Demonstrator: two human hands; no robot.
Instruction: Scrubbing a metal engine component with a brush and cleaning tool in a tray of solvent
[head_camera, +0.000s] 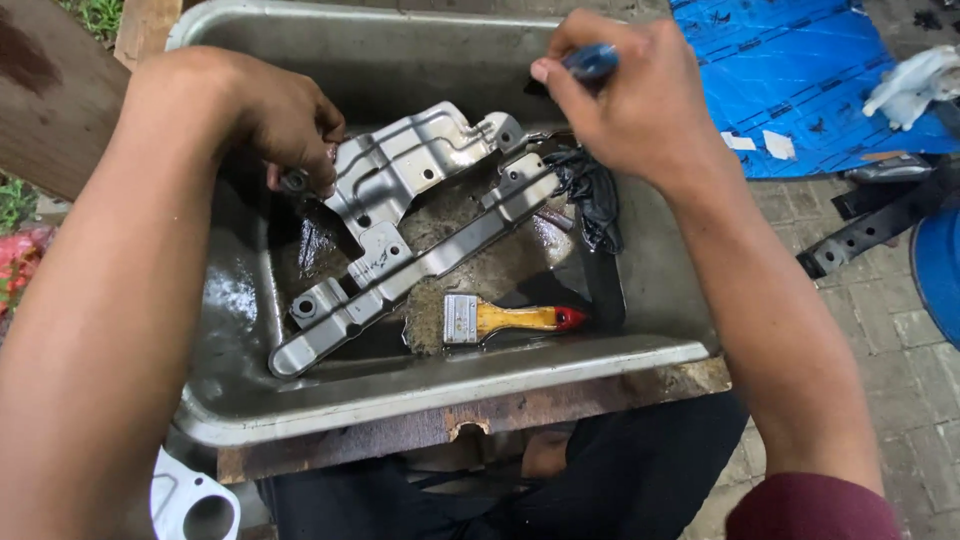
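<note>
Metal basin (640, 355) resting on a rusted board, holding dark oily liquid pooled along the floor. Stamped steel bracket (410, 225) lying diagonally inside, from the near left corner toward the far right corner, propped partly clear of the liquid.

Left hand (285, 125) closed at the far left edge of the basin, fingers pinching a small dark fitting (295, 181) against the upper left end of the bracket. Right hand (625, 95) closed near the far right corner, gripping a blue-handled tool (592, 62); working end hidden behind the fingers, type not determinable.

Paintbrush (505, 319) with yellow handle and red tip lying unattended near the near edge, bristles in the liquid. Black rag (592, 195) bunched beside the right end of the bracket.

Risks noted:
- Oily film on bracket and fingers; likely slip of the pinch grip, dropping the small fitting into the murky liquid where hard to find.
- Tool slip off a wet surface toward the bare left hand, both hands working close together.
- Stamped edges of the bracket possibly sharp; cut hazard without gloves.
- Bracket only propped; possible slide or splash under pressure.
</note>
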